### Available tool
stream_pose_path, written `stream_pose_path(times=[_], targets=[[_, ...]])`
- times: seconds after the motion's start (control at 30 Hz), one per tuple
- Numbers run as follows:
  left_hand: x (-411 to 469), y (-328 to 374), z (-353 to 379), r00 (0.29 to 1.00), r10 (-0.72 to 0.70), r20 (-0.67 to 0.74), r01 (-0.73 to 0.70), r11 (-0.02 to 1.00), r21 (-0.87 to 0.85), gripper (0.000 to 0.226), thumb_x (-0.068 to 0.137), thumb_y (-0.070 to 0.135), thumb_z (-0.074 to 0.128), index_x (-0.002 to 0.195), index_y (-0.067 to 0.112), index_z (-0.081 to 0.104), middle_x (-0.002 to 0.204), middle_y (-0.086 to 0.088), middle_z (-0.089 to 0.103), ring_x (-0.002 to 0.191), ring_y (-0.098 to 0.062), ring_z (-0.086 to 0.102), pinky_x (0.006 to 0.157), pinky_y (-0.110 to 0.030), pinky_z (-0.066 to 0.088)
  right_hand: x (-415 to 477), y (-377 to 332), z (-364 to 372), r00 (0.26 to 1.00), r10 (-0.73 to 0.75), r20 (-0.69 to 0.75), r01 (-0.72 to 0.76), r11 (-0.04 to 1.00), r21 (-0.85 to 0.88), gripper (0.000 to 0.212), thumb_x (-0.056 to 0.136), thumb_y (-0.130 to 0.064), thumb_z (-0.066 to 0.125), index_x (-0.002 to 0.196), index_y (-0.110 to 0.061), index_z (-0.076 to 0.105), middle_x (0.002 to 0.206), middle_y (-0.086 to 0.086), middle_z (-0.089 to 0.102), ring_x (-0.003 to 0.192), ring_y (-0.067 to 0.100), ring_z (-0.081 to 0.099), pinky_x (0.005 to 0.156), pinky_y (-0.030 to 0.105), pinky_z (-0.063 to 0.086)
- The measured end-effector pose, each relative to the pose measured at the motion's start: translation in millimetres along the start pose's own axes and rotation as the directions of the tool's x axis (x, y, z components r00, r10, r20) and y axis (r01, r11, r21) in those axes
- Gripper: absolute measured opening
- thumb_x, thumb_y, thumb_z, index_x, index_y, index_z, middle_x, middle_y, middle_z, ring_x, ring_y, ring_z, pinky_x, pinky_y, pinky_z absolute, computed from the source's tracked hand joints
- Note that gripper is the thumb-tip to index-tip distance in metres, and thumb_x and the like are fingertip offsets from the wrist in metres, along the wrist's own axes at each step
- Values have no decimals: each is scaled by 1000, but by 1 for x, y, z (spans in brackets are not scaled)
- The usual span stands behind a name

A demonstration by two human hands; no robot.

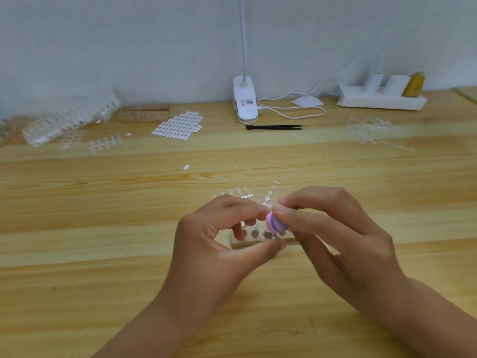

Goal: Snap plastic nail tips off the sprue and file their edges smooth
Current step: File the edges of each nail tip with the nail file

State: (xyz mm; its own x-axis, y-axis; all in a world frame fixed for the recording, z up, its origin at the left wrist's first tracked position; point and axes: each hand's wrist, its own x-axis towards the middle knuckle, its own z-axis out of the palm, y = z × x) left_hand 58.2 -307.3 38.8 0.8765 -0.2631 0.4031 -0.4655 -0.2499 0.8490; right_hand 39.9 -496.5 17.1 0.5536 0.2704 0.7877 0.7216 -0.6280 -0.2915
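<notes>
A: Where is the filing block?

B: The pink-and-purple file block (274, 223) sits between the two hands, low over the table (103, 254). The right hand (333, 228) pinches it from above with thumb and forefingers curled round it; the other fingers are bent behind.

A: And the left hand?

B: The left hand (219, 236) is curled into a ring, its forefinger tip touching the block's left side and its thumb tucked beneath. It may be pinching a nail tip there, but I cannot tell; anything between those fingers is too small to see.

A: What lies under them?

B: A wooden stand (254, 242) with a row of metal studs, partly covered by both hands. Just beyond the knuckles lies a clear sprue (269, 193), and beside it to the left a short row of nail tips (232, 193).

A: Farther back?

B: Black tweezers (275, 127), then a white clip lamp (244, 104) against the wall. Its label carries print that is too blurred to read. Left of it lie a sheet of white tabs (178, 125) and bags of tips (69, 120); to the right are bare sprues (371, 130) and a power strip (382, 99).
</notes>
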Motion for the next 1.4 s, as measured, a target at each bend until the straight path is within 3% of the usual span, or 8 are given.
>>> stream_pose_path(times=[0.23,0.53,0.63,0.87,0.97,1.1,1.23,1.4], targets=[[1,1,0,1000,8,9,-8,1000,18,34,60,22,87,92,32,78,87,9,73,77,-18,64,63,-33,51,2,0,2,999,-22,50,23,1000,-10,30,87,13,63,113,0,70,109,11,67,103,24,64,94,26,45],[2,2,1,1000,29,5,-30,998,53,32,59,19,87,87,32,78,84,14,72,72,-10,62,64,-23,49,2,5,0,991,-62,120,64,998,-5,34,86,16,62,115,0,70,112,11,67,106,25,63,96,27,44],[3,1,-1,1000,-8,-8,8,998,56,37,56,18,93,86,32,78,83,15,71,74,-6,62,67,-15,47,4,11,-8,996,0,93,1,1000,-18,26,91,10,61,113,-1,72,110,8,66,105,21,62,92,29,48],[2,2,-1,1000,-10,-14,11,999,47,33,56,24,88,86,34,78,83,15,71,72,-6,63,67,-19,49,4,13,-8,995,4,102,-1,1000,-23,27,87,12,65,111,0,72,108,9,67,103,23,65,88,33,51],[2,1,1,1000,8,-4,-8,999,53,28,58,22,87,84,31,78,82,13,71,71,-9,62,64,-23,50,2,6,-2,995,-23,97,21,999,24,29,88,11,64,113,-2,72,111,8,67,105,22,63,92,28,47],[3,2,0,1000,-5,-7,6,998,66,35,56,20,92,86,31,78,84,15,72,74,-4,64,68,-16,48,3,11,-6,993,-19,120,19,1000,2,28,88,11,64,111,-1,72,109,9,67,103,25,64,90,30,49],[2,1,1,1000,14,2,-14,998,66,27,59,19,88,84,26,79,82,13,72,74,-8,64,66,-25,50,2,3,2,992,-41,121,39,999,18,30,87,13,65,112,-1,72,110,10,67,104,24,63,93,28,47],[2,1,-1,999,-31,-11,32,996,80,36,57,14,94,86,28,79,82,16,71,76,-2,63,69,-13,46,4,13,-7,993,5,121,-5,1000,-3,26,89,10,62,112,1,72,108,9,67,102,25,64,88,34,50]])
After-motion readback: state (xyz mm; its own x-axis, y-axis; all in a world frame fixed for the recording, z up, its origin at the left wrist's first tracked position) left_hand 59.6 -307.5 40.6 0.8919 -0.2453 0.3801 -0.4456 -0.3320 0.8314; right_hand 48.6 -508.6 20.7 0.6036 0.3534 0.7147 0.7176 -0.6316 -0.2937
